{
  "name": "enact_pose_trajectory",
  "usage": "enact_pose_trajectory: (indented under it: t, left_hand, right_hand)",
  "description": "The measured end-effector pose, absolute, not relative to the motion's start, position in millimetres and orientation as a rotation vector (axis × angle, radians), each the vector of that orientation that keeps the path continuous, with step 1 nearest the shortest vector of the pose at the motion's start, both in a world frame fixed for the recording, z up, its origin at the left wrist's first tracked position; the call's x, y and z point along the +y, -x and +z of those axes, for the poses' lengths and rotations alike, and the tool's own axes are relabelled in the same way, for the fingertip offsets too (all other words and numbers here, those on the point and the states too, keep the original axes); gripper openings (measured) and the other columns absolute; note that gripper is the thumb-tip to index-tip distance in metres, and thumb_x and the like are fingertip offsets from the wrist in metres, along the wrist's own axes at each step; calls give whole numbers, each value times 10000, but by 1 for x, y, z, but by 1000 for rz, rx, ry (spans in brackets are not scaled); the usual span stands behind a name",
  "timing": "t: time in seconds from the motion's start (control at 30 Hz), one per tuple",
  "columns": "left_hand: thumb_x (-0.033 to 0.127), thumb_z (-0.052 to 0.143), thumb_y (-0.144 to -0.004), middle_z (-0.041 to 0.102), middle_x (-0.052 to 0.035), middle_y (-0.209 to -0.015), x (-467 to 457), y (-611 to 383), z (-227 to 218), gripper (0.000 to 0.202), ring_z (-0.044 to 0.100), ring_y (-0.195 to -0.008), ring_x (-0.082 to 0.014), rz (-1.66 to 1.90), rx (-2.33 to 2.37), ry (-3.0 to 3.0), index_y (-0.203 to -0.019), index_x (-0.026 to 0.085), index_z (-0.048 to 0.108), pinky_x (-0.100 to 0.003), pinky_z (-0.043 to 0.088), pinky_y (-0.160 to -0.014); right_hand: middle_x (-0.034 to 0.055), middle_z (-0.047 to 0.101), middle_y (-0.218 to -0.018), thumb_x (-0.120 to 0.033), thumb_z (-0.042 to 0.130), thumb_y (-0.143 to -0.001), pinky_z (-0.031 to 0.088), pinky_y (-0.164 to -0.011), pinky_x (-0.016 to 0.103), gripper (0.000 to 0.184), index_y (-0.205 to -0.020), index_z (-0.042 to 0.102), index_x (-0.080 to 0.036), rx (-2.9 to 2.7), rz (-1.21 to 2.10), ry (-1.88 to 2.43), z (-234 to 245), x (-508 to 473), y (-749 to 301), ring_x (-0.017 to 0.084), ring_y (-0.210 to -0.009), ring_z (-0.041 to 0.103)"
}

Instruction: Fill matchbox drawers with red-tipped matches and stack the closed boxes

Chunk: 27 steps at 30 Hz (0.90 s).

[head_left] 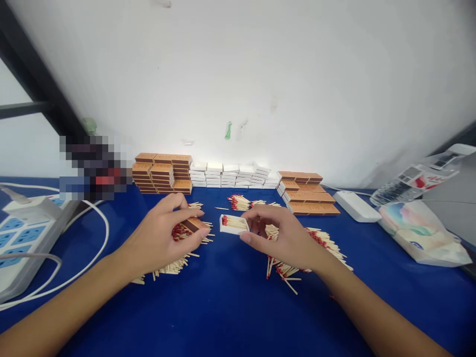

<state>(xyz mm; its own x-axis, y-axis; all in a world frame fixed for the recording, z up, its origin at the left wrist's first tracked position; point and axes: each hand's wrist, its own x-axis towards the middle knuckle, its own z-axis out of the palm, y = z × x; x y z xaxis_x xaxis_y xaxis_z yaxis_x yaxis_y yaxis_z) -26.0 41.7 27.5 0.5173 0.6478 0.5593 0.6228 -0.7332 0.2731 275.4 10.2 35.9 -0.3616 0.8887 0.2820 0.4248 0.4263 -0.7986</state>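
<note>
Head view, left hand (163, 228): grips cover (194, 224), thumb and fingers on opposite sides, over left matches (174, 267); can't tell if cover is hollow.
Right hand (288, 235): pinches tray (231, 229) by its right end.
Tray: between the hands, apart from cover, open side up, matches (235, 221) inside, red heads toward left hand.
Handling: looks like thin card; likely light, fairly stiff, easily crushed; matches may slide out if tipped.
Hold: tray low on end or side walls, level; cover by long sides, lightly.
Beyond hands: brown boxes (163, 173), white stack (229, 171).
Right of right hand: bottle (416, 176).
Left of left hand: power strip (24, 235).
</note>
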Motion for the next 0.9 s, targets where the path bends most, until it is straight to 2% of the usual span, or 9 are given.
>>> enact_pose_trajectory:
  t: [0.23,0.33,0.47,0.57,0.63,0.7,0.8,0.9]
  left_hand:
    - [464,681,-1043,633,-94,-980,13,7,13,356,653,-979,-275,842,848,-2941,-1168,144,778,-449,612,-891]
    - [535,741,-1006,645,-103,-981,0,-1,6,450,673,-947,-289,686,779,-2993,-1174,120,782,-452,635,-833]
    - [675,814,-906,663,-105,-995,-5,-2,5,637,685,-974,-317,598,725,-3036,-1213,118,775,-497,637,-882]
    - [653,858,-873,679,-109,-1068,-1,3,9,611,685,-1022,-320,533,704,-3006,-1227,163,772,-505,628,-917]
    - [636,895,-838,694,-112,-1175,4,7,11,580,680,-1141,-333,507,670,-2956,-1206,204,773,-501,612,-986]
    - [589,926,-823,708,-88,-1201,9,10,12,508,670,-1208,-321,490,647,-2903,-1152,235,769,-470,593,-1032]
    - [529,922,-855,736,-47,-1090,15,12,15,404,692,-1136,-278,532,668,-2825,-1082,243,750,-433,572,-1040]
    - [591,835,-929,772,-45,-1027,20,15,21,421,710,-1056,-261,710,796,-2753,-1136,233,754,-413,575,-971]
  right_hand:
    - [24,713,-861,-485,788,-951,551,-628,320,255,-950,736,-235,-1947,763,1147,35,15,-283,157,-692,624]
    - [22,709,-876,-502,787,-955,544,-625,319,271,-937,736,-236,-1946,735,1184,32,18,-285,152,-692,620]
    - [22,705,-873,-482,790,-950,536,-629,316,260,-922,723,-233,-1970,715,1207,31,19,-286,156,-707,625]
    - [20,708,-867,-474,792,-949,538,-638,317,250,-926,717,-236,-1983,708,1210,31,19,-287,159,-709,626]
    - [16,708,-863,-475,792,-952,530,-637,315,249,-928,718,-238,-1998,701,1212,31,20,-288,156,-706,628]
    - [12,710,-859,-470,792,-953,516,-628,312,243,-931,722,-239,-2012,692,1208,31,20,-289,152,-701,632]
    - [11,718,-858,-445,793,-952,503,-621,311,217,-933,727,-240,-2031,679,1183,31,19,-291,150,-699,634]
    - [8,717,-855,-398,794,-948,509,-629,306,167,-947,739,-240,-2051,666,1147,32,18,-292,148,-704,632]
